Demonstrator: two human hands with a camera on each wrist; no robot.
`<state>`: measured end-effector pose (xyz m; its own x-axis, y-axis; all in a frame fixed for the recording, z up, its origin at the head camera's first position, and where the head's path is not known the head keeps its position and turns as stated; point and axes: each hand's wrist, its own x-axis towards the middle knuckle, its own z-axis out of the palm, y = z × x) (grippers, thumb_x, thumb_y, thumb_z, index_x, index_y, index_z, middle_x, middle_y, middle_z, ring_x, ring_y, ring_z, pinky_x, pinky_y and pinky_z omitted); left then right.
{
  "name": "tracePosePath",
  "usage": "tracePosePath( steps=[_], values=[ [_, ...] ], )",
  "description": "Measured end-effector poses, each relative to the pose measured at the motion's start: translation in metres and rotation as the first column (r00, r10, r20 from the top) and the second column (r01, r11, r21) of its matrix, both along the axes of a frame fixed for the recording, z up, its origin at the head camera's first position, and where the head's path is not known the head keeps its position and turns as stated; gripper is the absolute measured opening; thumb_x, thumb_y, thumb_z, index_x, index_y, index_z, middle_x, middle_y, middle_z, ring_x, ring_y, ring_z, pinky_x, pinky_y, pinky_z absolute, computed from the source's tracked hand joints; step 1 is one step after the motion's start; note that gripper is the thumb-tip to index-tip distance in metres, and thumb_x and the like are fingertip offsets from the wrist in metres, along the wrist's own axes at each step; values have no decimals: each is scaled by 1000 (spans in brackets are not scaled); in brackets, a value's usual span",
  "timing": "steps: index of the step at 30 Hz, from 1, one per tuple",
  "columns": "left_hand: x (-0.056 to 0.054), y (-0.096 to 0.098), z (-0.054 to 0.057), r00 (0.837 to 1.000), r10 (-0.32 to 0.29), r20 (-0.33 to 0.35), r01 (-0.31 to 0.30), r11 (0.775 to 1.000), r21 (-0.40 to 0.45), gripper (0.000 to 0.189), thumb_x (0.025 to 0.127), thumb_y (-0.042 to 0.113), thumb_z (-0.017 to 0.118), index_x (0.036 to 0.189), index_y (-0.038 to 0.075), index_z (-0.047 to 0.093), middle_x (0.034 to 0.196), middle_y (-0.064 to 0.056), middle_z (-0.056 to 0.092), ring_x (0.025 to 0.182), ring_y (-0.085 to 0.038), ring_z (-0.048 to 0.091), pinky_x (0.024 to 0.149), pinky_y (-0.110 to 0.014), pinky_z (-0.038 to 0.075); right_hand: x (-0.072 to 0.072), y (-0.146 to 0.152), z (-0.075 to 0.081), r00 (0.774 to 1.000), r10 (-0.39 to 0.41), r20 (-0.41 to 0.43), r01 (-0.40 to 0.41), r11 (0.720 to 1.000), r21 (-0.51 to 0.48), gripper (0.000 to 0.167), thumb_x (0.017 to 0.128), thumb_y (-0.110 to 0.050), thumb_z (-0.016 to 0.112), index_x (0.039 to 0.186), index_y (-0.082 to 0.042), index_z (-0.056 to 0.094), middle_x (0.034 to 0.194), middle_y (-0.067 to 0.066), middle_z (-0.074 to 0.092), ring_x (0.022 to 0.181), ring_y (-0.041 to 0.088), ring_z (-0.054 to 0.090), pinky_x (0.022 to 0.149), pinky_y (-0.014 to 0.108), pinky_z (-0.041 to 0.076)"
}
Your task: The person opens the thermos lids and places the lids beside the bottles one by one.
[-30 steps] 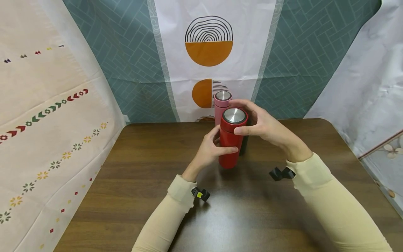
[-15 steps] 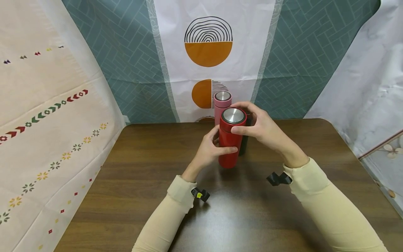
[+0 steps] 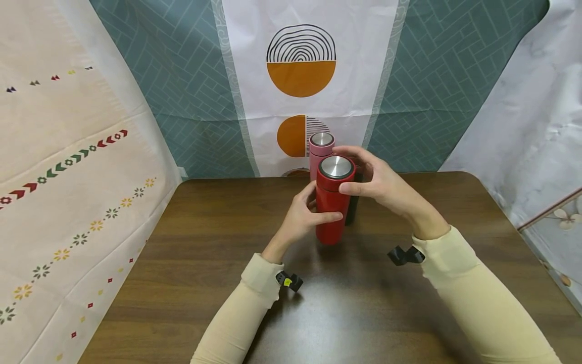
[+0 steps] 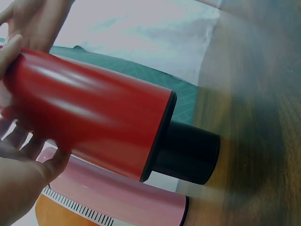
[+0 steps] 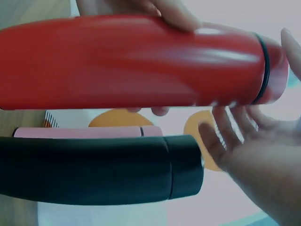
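Observation:
A red thermos with a brushed steel lid top stands roughly upright in the middle of the head view. My left hand grips its body, thumb across the front. At the cap is my right hand, thumb at the near side and fingers curled behind. In the left wrist view, the base of the red thermos looks held off the tabletop. Behind it are a pink thermos and a black thermos, the latter mostly hidden in the head view.
The brown wooden table extends around the hands. A patterned cloth hangs right behind its far edge. A cream embroidered cloth borders the left, and pale cloth the right.
My right hand shifts slightly left at the red thermos's cap, then back a little right. The left hand and the red thermos stay almost in place.

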<state>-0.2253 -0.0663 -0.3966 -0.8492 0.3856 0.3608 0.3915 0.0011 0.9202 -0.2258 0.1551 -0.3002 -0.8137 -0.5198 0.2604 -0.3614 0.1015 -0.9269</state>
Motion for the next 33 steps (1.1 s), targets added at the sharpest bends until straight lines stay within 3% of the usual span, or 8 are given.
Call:
tracePosePath(
  steps=[4,7,15,20,25,28,33],
  values=[
    [0,0,0,1000,15,0,-15,1000,7,65,88,16,80,147,20,53,136,-2,62,120,-25,63,105,-48,51,4,-5,-1,990,-103,-95,109,993,54,67,92,-21,78,150,-14,45,140,5,53,118,29,55,97,36,51],
    [0,-1,1,1000,15,-1,-15,1000,-1,66,88,16,80,147,20,52,136,-2,62,120,-25,62,105,-48,51,6,-8,-1,984,-129,-121,139,988,72,66,92,-25,79,148,-14,47,138,5,54,114,29,56,96,38,51],
    [1,0,1,1000,14,0,-14,1000,-10,67,87,17,81,147,21,52,136,-1,62,121,-24,62,105,-47,51,5,-6,3,988,-123,-95,131,987,93,60,93,-25,78,146,-16,52,134,5,58,114,28,57,97,41,50],
    [1,-1,2,1000,0,2,0,1000,-13,67,87,17,80,148,21,52,137,-1,62,122,-24,62,106,-49,50,1,-1,5,1000,-18,-10,19,997,72,60,96,-21,75,149,-18,49,136,7,58,121,29,57,100,38,50],
    [1,-1,3,1000,-16,2,16,1000,-15,69,87,16,80,149,20,50,139,-1,61,124,-24,60,108,-49,48,-2,1,5,996,73,54,-75,997,32,62,98,-18,70,154,-15,44,143,7,54,130,27,53,106,36,48],
    [1,-2,3,1000,-14,-5,14,1000,-9,69,88,16,80,149,20,50,139,-1,61,124,-24,60,108,-49,48,-2,0,4,998,60,37,-61,998,27,64,98,-19,70,155,-16,42,145,7,52,131,27,52,106,35,48],
    [1,-2,3,1000,-1,-10,1,1000,4,67,88,15,80,148,20,52,137,-1,61,122,-24,61,107,-48,49,4,-7,2,998,-43,-55,46,997,66,69,95,-24,75,153,-14,40,142,6,51,124,27,54,101,34,50]
  ],
)
